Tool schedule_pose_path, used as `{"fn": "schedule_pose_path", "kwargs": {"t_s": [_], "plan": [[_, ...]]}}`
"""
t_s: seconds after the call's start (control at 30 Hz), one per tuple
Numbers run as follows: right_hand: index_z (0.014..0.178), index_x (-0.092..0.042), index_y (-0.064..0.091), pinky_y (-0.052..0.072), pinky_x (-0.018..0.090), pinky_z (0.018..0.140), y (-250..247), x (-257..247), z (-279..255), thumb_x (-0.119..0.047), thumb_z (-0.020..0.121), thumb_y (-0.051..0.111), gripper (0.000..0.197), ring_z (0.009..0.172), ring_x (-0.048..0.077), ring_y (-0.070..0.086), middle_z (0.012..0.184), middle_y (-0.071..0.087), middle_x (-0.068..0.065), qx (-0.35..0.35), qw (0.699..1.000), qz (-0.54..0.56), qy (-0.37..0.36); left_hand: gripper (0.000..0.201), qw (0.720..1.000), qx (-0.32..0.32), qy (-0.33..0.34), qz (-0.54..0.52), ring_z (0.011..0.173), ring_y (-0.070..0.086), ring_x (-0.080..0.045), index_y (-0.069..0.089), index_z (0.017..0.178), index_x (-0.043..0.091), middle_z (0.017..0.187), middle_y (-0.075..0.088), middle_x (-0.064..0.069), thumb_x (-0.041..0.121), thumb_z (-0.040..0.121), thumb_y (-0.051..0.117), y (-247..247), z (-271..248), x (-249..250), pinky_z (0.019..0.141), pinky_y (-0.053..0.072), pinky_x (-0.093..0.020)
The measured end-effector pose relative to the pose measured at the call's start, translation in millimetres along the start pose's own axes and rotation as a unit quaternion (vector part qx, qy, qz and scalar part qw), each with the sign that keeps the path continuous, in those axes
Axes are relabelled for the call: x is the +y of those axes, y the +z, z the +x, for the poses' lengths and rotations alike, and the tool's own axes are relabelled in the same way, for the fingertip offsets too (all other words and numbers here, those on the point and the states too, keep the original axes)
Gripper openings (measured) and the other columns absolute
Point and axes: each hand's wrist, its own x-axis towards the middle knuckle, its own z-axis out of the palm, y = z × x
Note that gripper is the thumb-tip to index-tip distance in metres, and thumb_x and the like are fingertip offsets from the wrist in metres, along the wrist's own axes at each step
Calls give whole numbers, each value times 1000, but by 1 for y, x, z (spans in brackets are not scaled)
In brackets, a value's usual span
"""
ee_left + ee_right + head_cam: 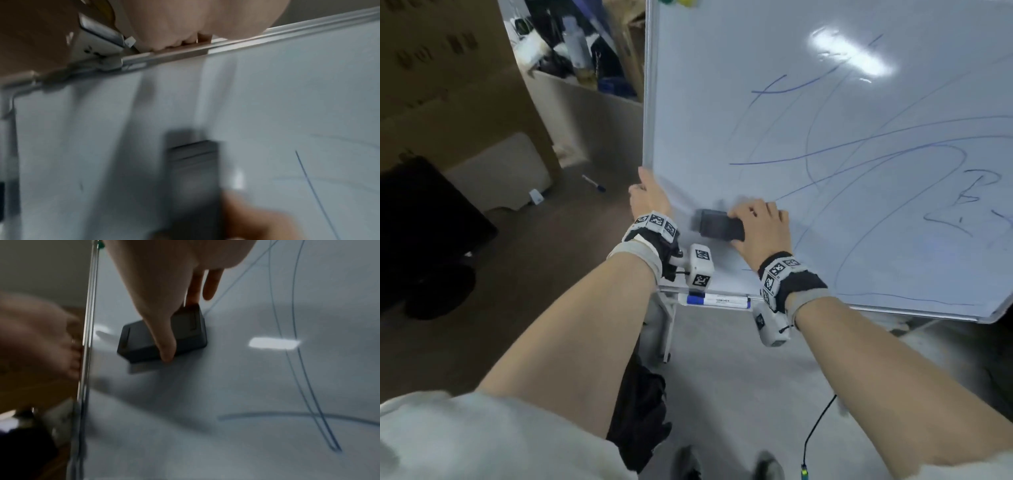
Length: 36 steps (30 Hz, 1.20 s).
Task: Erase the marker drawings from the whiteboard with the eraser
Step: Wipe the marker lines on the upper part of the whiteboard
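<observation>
- Blue-capped marker [714,300]: lies flat on the tray at the board's lower edge, below both wrists and clear of all fingers.
- Right hand [760,224]: grips the eraser [719,224], thumb [164,337] curled over the near long edge, the other fingers wrapped over the far edge. The right-wrist view confirms the pinch across the block.
- Eraser: dark rectangular block, pressed flat against the whiteboard [722,51] in its lower-left area; its free end projects to the left of the right fingers, toward the left hand. Slightly blurred in the head view.
- Left hand [649,197]: clasps the board's left frame edge, just left of the eraser; fingers [185,41] curl round the metal rim, thumb lying along the front.
- Board surface between the two hands: free of marks.
- Blue marker lines [859,144]: long curved strokes run beyond and to the right of the right fingers; some faint lettering sits at the far right.
- Second marker [593,183]: lies on the floor, left of the left hand, well apart from the board.
</observation>
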Motion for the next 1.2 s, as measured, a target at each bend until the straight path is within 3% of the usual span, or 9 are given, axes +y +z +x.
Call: {"fn": "schedule_pose_path", "kwargs": {"t_s": [0.23,0.4,0.57,0.7,0.87,0.97,1.07,1.13,1.2], "plan": [[98,-30,59,36,41,79,65,-10,-39,-27,59,85,47,95,31,48,104,55,5,-104,989,-51,-90,57,999,-19,31,-2,103,52,-24,54,125,5,115,60,-8,50,105,27,-3,19,-37,92,37,-30],[91,-28,63,37,39,74,96,-15,-51,-17,54,86,45,88,31,50,99,57,8,-96,986,-50,-127,54,997,-41,59,18,105,51,-21,54,129,2,117,59,-6,43,107,27,-9,24,-42,88,31,-24],[103,-29,61,31,38,80,39,-8,-17,-31,64,86,46,93,29,50,103,56,3,25,999,-12,-45,61,998,-39,31,36,129,50,-28,52,136,6,139,56,-11,50,105,23,-12,17,-34,104,33,-29],[114,-32,61,31,40,85,-30,-1,35,-38,70,80,49,100,29,49,110,56,2,132,991,-9,16,83,996,-30,-6,82,127,51,-33,57,132,8,137,57,-14,70,97,14,-15,0,-2,110,35,-40],[118,-30,57,33,39,88,-63,13,68,-40,74,79,50,107,28,48,117,53,2,179,977,37,110,74,999,-36,33,1,128,51,-30,53,136,8,136,57,-10,64,99,22,0,6,53,111,35,-38],[112,-27,61,35,41,86,-46,11,57,-37,69,83,50,102,31,49,112,54,5,147,987,45,41,62,998,-25,54,-17,120,56,-29,59,121,5,122,63,-12,54,103,26,8,15,48,98,39,-31],[112,-29,63,32,39,83,-28,1,47,-42,66,85,52,99,28,50,109,56,1,96,993,5,-65,58,997,2,65,-40,121,56,-31,59,126,6,128,63,-14,48,106,26,7,20,36,101,39,-29],[116,-31,62,34,39,84,-37,2,57,-46,69,82,53,100,27,51,109,56,0,116,991,-10,-65,59,997,-9,68,-39,123,55,-30,59,128,3,130,63,-14,47,106,26,6,23,39,98,37,-26],[122,-30,59,35,41,87,-54,7,70,-47,76,76,52,104,29,50,114,56,2,160,987,1,9,59,997,-16,63,-36,123,55,-29,59,127,2,128,63,-14,46,107,26,7,23,41,93,36,-24]]}}
